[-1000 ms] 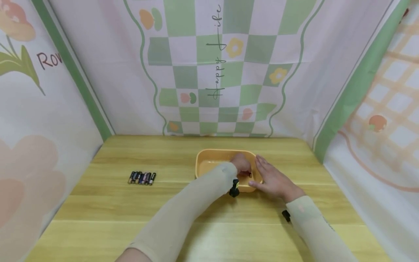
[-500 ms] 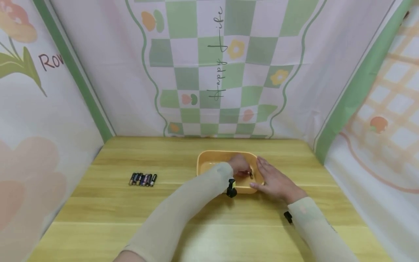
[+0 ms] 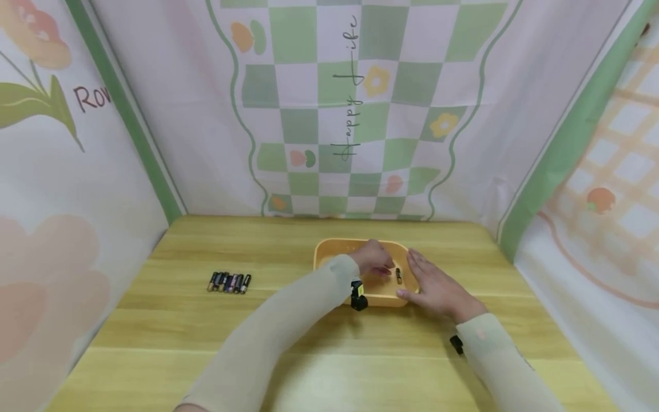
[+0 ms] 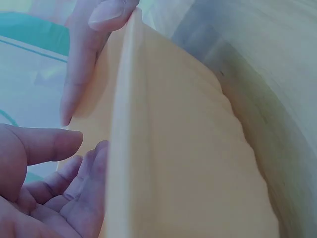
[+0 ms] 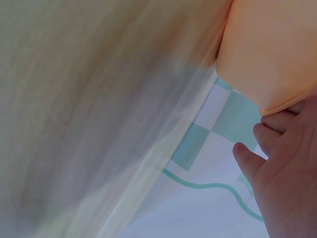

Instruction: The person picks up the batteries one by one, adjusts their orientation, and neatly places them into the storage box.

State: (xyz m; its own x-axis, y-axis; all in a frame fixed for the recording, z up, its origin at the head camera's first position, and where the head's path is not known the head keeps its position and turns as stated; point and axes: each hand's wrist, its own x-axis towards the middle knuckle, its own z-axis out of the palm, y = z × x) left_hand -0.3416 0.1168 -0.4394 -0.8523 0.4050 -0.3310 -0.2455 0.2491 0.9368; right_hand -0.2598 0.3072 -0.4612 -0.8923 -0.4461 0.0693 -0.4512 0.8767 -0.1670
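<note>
Orange, and plastic to judge by the smooth walls: such is the box (image 3: 387,301), set right of centre on the wood-grain tabletop (image 3: 355,366), long side toward the person, likely for easy reach with both arms. Inside, near the right end, one small, mostly dark battery (image 3: 399,276), lying on the box floor and pointing roughly away from the person. Just left of it, the left hand (image 3: 374,257), dipped into the box from above; in the left wrist view, thumb apart from loosely bent fingers, with nothing visible between them. Contact between fingertips and battery: cannot tell. At the right end, the right hand (image 3: 439,284), wide across the near corner: fingers nearly straight against the end rim, thumb spread away and over the near rim. Probably so placed as a brace, against any sliding of a seemingly light box. Well to the left, directly on the tabletop, a row of batteries (image 3: 234,282), side by side at a shared slant, packed close or touching, perhaps against rolling and for easy counting. By each cuff, a small black device (image 3: 358,296), apparently strapped on to face the fingers. Behind everything, a checked curtain (image 3: 298,123).
</note>
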